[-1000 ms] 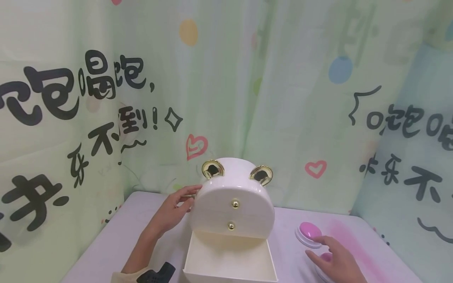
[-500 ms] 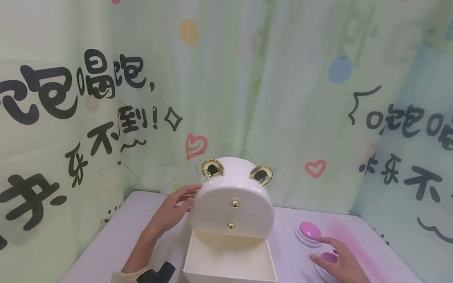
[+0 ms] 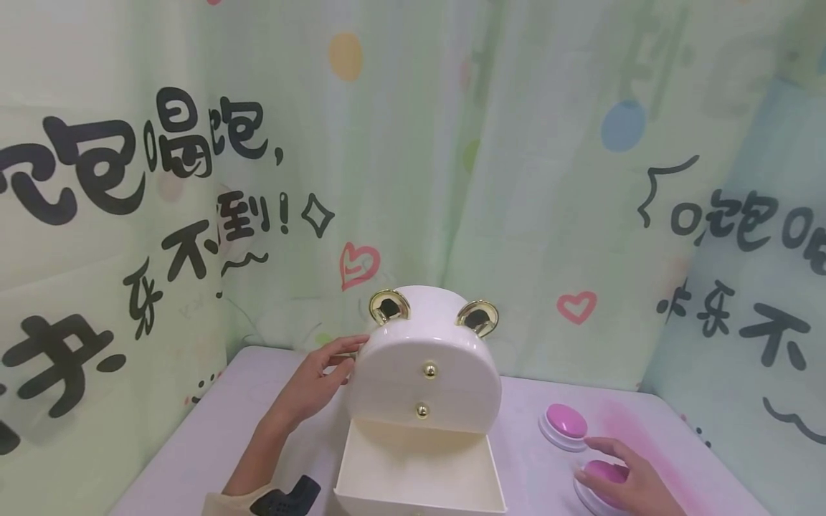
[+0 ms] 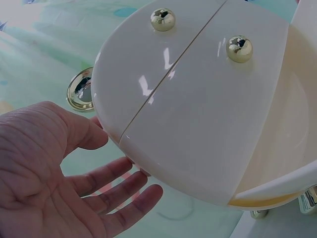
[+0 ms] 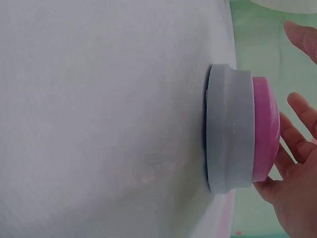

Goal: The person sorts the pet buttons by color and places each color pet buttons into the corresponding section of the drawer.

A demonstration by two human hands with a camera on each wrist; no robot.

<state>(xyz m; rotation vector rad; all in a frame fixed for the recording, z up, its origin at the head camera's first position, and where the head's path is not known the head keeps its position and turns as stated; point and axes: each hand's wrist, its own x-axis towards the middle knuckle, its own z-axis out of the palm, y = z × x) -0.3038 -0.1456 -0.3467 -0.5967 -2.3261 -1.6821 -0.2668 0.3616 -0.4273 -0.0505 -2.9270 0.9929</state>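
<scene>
A glossy white drawer box with a rounded top stands in the middle of the head view. Its bottom drawer is pulled out toward me; gold ball knobs mark the drawers above. My left hand rests its fingertips on the box's left side, fingers loosely bent, as the left wrist view also shows. At the right, my right hand hovers with spread, relaxed fingers over the nearer pink-topped round button. In the right wrist view, fingers lie close behind its pink dome; contact is unclear.
A second pink-topped round button on a white base sits farther back, just beyond my right fingertips. Two gold-rimmed eye shapes stick up from the box. A printed curtain closes off the table's back and sides.
My right hand has shifted right and toward me, off the farther button, so more of the nearer button shows. My left hand and the drawer box stay put.
</scene>
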